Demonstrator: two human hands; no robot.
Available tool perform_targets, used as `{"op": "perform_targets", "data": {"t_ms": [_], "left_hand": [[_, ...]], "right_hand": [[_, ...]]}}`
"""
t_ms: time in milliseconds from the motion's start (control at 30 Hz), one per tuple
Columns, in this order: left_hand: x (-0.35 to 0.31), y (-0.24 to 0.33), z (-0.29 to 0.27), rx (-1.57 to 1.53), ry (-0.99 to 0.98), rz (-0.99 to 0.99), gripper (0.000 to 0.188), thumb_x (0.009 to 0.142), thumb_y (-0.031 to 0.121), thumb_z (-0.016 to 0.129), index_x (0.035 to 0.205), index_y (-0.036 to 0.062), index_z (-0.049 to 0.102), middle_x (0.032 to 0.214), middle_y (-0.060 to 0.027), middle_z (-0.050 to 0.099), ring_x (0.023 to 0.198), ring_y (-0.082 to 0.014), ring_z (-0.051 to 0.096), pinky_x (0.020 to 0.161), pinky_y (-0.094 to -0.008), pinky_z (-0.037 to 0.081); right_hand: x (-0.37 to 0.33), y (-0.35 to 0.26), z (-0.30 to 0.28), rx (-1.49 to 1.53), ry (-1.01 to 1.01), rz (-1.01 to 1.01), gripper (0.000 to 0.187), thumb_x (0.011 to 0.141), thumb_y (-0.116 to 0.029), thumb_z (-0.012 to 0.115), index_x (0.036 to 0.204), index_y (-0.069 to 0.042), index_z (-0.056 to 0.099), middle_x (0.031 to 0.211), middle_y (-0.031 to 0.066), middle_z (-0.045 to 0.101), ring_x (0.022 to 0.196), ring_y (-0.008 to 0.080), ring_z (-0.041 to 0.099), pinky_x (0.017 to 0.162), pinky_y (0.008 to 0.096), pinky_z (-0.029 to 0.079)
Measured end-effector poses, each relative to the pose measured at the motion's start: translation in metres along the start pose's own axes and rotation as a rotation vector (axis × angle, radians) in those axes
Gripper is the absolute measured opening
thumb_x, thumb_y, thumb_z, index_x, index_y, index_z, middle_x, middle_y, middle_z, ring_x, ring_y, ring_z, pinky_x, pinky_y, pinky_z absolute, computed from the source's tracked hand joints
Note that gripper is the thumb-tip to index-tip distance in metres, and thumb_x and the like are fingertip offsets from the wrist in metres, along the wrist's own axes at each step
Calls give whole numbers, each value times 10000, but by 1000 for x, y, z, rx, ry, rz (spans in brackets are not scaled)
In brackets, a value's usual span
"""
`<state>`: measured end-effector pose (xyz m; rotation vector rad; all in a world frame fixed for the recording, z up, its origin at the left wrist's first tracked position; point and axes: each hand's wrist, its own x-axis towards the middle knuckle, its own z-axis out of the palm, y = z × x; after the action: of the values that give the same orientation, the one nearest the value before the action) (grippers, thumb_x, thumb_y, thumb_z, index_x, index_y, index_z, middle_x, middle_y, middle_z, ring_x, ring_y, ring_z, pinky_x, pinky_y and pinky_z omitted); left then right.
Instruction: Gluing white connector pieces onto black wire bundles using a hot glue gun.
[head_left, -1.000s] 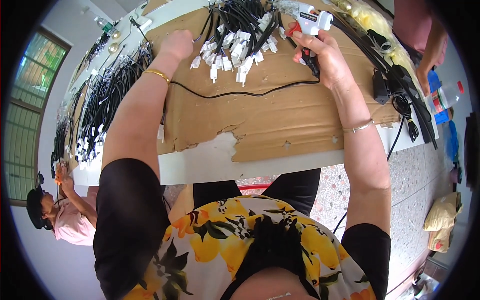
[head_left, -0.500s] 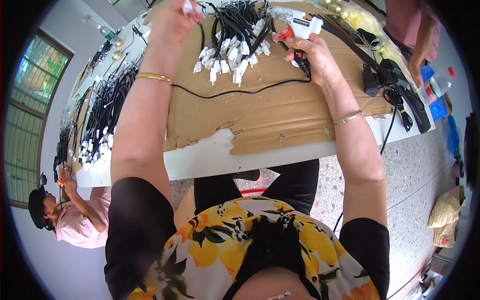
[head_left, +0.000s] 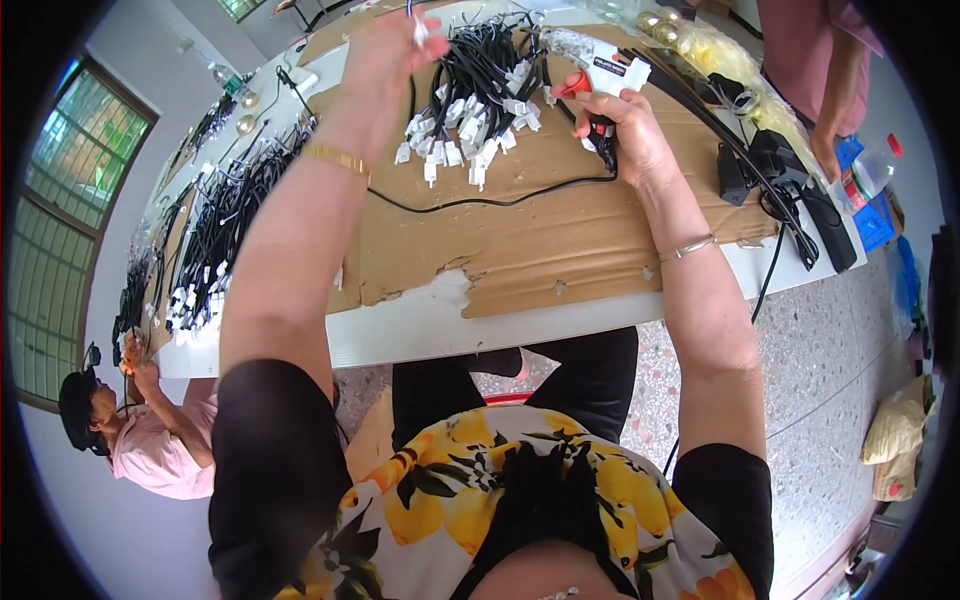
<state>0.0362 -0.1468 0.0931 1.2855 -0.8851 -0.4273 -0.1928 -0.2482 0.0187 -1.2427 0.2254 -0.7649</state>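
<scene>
In my right hand (head_left: 630,135) is a white glue gun (head_left: 612,70) with a red trigger, my fingers wrapped round its handle. Its nozzle points left, over the bundle's right side. My left hand (head_left: 385,55), smeared by motion, pinches a small white connector (head_left: 420,30) at the far left of the bundle. Between the hands lies a bundle of black cables (head_left: 490,60), their white connector ends (head_left: 470,130) fanned toward me on a brown cardboard sheet (head_left: 540,235). From the gun's handle a thin black cord (head_left: 470,207) runs left across the cardboard.
More black cables (head_left: 235,215) are heaped at the table's left. Black power adapters (head_left: 770,160) and a power strip (head_left: 835,230) sit at the right edge, near a clear bottle (head_left: 878,165). One person (head_left: 165,440) works at left; another (head_left: 815,70) stands far right.
My left hand has shifted slightly right and nearer the cable bundle, still with the white connector. The glue gun stays in my right hand, almost in place. The whole view has shifted slightly.
</scene>
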Motion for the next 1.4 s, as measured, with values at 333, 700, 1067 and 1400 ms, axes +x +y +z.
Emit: {"op": "perform_targets", "data": {"t_ms": [333, 700, 1067, 1400], "left_hand": [[-128, -28, -12, -299, -38, -271, 266, 848, 55, 467, 1104, -14, 476, 936, -129, 589, 796, -172, 568, 678, -294, 491], [-157, -31, -21, -275, -29, -171, 305, 836, 15, 486, 1141, 4, 487, 949, -88, 590, 729, -144, 588, 625, -245, 495], [-155, -42, -26, -88, 80, -76, 211, 765, -14, 594, 971, -32, 551, 832, -72, 608, 711, -111, 593, 656, -219, 490], [-152, -50, -22, 7, 144, 34, 211, 742, -13, 626, 940, -23, 556, 770, -61, 608, 670, -96, 577, 602, -200, 468]], "right_hand": [[-8, -7, 22, -106, -147, -51, 227, 772, -71, 533, 979, 19, 553, 950, 118, 613, 565, 76, 467, 568, 225, 425], [-3, -16, 41, -156, -324, 43, 232, 761, -62, 523, 979, 17, 534, 927, 155, 595, 459, 75, 386, 531, 247, 393], [-37, -10, 53, -421, -395, 203, 373, 736, -240, 640, 994, 19, 562, 901, 107, 609, 541, 81, 469, 490, 205, 397], [-43, -6, 55, -477, -382, 240, 352, 759, -214, 655, 1029, -12, 554, 931, 74, 610, 679, 98, 534, 605, 224, 453]]}}
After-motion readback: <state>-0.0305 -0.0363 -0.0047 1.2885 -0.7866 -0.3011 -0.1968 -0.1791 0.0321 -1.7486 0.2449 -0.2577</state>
